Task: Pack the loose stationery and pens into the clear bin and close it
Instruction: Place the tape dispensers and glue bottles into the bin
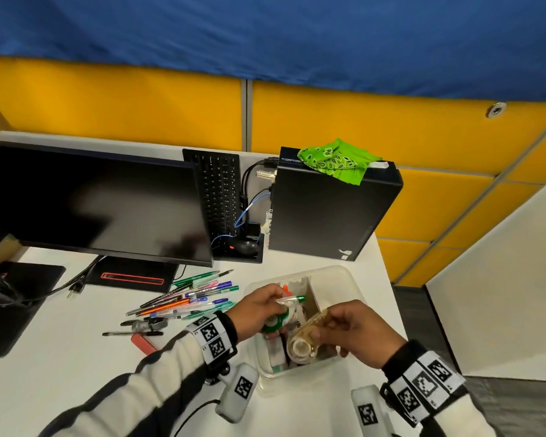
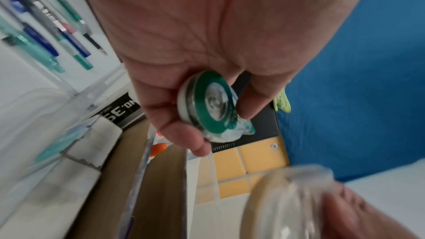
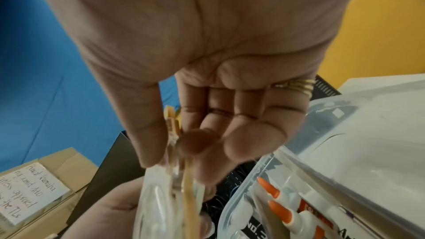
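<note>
Clear bin (image 1: 353, 280) beneath hands gripping tape dispensers (image 1: 303, 337), seemingly.

Clear bin (image 1: 344, 279) sits open on the white table (image 1: 60, 357), a cardboard divider (image 1: 316, 299) standing inside and orange-tipped glue bottles (image 3: 279, 204) lying at its far end. Over the bin, a green-and-white tape dispenser (image 1: 279, 320) is held up, tilted; just right of it a clear dispenser with a yellowish tape roll (image 1: 303, 345) hangs above the bin's near end. Left of the bin, a loose fan of pens (image 1: 186, 299) lies flat on the table: green, blue, orange, pink.
</note>
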Demonstrator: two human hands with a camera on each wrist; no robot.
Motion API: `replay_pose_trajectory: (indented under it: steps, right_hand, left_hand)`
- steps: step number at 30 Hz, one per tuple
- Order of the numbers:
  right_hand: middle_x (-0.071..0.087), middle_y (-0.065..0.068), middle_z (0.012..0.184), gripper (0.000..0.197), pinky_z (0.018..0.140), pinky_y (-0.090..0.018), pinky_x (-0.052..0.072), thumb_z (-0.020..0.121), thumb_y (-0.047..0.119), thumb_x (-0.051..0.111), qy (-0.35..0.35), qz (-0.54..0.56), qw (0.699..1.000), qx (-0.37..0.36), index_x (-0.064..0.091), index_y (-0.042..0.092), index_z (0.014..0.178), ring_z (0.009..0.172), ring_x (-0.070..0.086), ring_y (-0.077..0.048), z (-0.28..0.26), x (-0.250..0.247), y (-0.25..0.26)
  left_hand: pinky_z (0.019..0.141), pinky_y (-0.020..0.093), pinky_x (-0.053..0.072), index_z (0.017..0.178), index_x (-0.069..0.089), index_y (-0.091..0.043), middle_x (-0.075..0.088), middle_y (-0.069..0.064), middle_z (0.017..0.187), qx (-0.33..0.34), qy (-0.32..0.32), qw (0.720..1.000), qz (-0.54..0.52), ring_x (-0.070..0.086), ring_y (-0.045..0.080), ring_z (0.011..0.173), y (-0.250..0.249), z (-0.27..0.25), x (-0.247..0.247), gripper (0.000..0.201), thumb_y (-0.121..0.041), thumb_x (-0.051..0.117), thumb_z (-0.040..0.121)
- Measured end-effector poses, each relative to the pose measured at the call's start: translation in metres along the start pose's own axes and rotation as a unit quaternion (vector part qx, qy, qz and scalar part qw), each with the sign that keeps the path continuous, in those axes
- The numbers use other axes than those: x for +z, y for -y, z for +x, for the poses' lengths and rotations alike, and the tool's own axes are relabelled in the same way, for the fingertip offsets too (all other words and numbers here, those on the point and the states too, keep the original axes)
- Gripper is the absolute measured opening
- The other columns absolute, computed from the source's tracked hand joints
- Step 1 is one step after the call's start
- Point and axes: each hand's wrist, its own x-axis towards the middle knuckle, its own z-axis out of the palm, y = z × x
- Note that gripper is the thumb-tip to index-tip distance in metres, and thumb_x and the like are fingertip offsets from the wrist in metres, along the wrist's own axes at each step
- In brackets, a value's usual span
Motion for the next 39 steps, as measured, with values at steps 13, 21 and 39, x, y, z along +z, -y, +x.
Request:
replay_pose_trajectory:
  steps: [13,21,39]
  right_hand:
    - [0.076,-0.02,0.078,0.032,0.05,-0.03,0.053,0.083,0.016,0.081,-0.082,0.091,0.99,0.066,0.053,0.007,0.093,0.065,0.073,-0.035,0.025,0.025,-0.006]
    - [0.07,-0.019,0.101,0.027,0.058,-0.04,0.062,0.077,0.003,0.083,-0.078,0.069,0.995,0.001,0.073,0.016,0.098,0.071,0.071,-0.045,0.026,0.01,0.006]
    - [0.068,0.001,0.107,0.021,0.083,-0.031,0.049,0.085,0.027,0.063,-0.049,-0.529,0.847,-0.03,0.062,0.029,0.106,0.097,0.064,-0.023,0.109,0.007,0.009]
  left_hand:
    - [0.083,0.039,0.062,0.131,0.059,-0.017,0.063,0.015,0.126,0.074,0.051,0.995,0.051,0.068,0.017,0.104,0.011,-0.017,0.006,0.055,0.002,0.076,0.083]
    - [0.09,0.029,0.058,0.133,0.057,-0.026,0.066,0.004,0.126,0.117,0.043,0.986,0.112,0.067,0.013,0.109,0.012,-0.013,0.002,0.061,-0.007,0.08,0.081]
    - [0.121,0.059,-0.006,0.147,0.029,-0.051,0.0,-0.01,0.168,-0.025,0.005,0.83,0.557,-0.007,0.02,0.155,0.055,-0.017,-0.035,0.07,-0.061,0.06,0.085]
